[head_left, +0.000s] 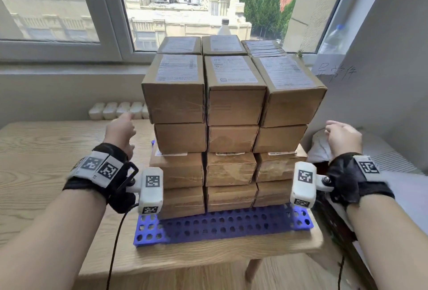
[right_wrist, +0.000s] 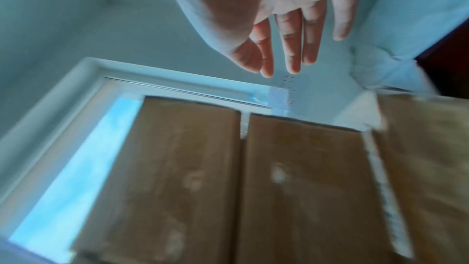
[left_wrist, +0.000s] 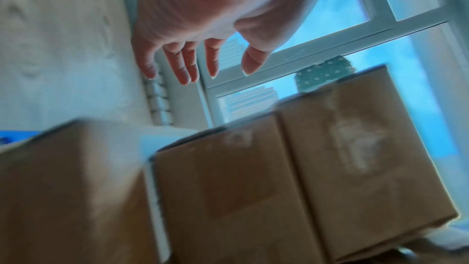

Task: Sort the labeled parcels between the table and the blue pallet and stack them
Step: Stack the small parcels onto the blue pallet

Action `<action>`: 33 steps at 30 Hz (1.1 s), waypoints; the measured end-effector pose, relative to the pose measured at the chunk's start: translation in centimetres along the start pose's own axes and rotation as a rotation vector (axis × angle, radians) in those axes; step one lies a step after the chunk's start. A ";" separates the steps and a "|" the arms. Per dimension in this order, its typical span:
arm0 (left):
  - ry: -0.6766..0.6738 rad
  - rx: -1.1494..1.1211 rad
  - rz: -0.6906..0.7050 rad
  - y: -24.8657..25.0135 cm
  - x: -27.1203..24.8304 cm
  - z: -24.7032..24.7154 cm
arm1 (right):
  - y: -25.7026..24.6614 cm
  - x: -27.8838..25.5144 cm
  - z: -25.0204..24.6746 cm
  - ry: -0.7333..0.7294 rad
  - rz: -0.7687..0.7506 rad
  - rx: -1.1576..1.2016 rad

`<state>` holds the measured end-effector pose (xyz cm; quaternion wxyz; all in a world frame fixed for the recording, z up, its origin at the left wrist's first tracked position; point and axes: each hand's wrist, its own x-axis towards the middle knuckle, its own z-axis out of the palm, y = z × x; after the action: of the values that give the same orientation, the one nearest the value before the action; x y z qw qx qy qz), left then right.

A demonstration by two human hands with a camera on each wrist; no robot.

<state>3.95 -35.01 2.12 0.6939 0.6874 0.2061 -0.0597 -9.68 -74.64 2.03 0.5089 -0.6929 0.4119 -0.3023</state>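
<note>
Head view shows the parcels (head_left: 231, 113) stacked four high on the blue pallet (head_left: 222, 224), my left hand (head_left: 121, 128) and right hand (head_left: 342, 138) both spread empty beside them; I'd judge them stiff, light cardboard, best clasped by opposite side faces

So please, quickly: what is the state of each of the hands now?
Left hand: open, fingers spread, holding nothing, beside the parcels.
Right hand: open, fingers straight, holding nothing.
</note>
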 end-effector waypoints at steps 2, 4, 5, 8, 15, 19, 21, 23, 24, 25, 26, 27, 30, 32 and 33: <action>-0.034 -0.010 0.056 1.8 -0.6 -0.2 | -3.8 -1.4 -0.7 0.062 -0.055 0.014; -0.060 -0.039 0.089 3.6 -1.0 -0.5 | -7.5 -3.2 -1.2 0.093 -0.150 0.027; -0.076 -0.060 0.093 4.5 -1.2 -0.5 | -9.0 -4.0 -1.2 0.105 -0.190 0.028; -0.135 -0.097 0.126 6.6 -1.6 -0.7 | -12.9 -7.4 0.2 0.052 -0.300 0.041; -0.201 -0.107 0.182 8.2 -0.5 -2.2 | -18.6 -13.8 8.4 -0.233 -0.506 -0.021; -0.249 -0.078 0.224 8.8 0.4 -3.0 | -20.6 -15.6 12.3 -0.452 -0.558 -0.111; -0.273 -0.065 0.228 9.1 1.0 -3.2 | -21.3 -15.9 13.4 -0.552 -0.601 -0.195; -0.286 -0.063 0.226 9.4 1.6 -3.3 | -22.1 -16.2 14.6 -0.646 -0.628 -0.280; -0.281 -0.067 0.225 9.5 1.9 -3.4 | -22.5 -16.4 15.1 -0.686 -0.634 -0.331; -0.274 -0.065 0.234 9.5 2.3 -3.2 | -23.1 -16.5 15.6 -0.718 -0.643 -0.375; -0.270 -0.052 0.254 9.6 2.7 -3.0 | -23.6 -16.5 16.1 -0.741 -0.649 -0.410; -0.271 -0.026 0.274 9.6 3.2 -2.7 | -24.1 -16.5 16.6 -0.757 -0.648 -0.437; -0.319 0.032 0.296 9.5 4.6 -1.7 | -25.0 -16.5 17.8 -0.777 -0.653 -0.526; -0.346 0.021 0.277 9.6 5.6 -0.9 | -25.5 -16.5 18.6 -0.794 -0.659 -0.619; -0.354 0.017 0.268 9.7 6.1 -0.4 | -25.7 -16.4 19.0 -0.797 -0.655 -0.660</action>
<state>12.96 -32.90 8.94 0.7151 0.6932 -0.0126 -0.0888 5.12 -47.89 20.93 0.2629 -0.9643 0.0271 -0.0169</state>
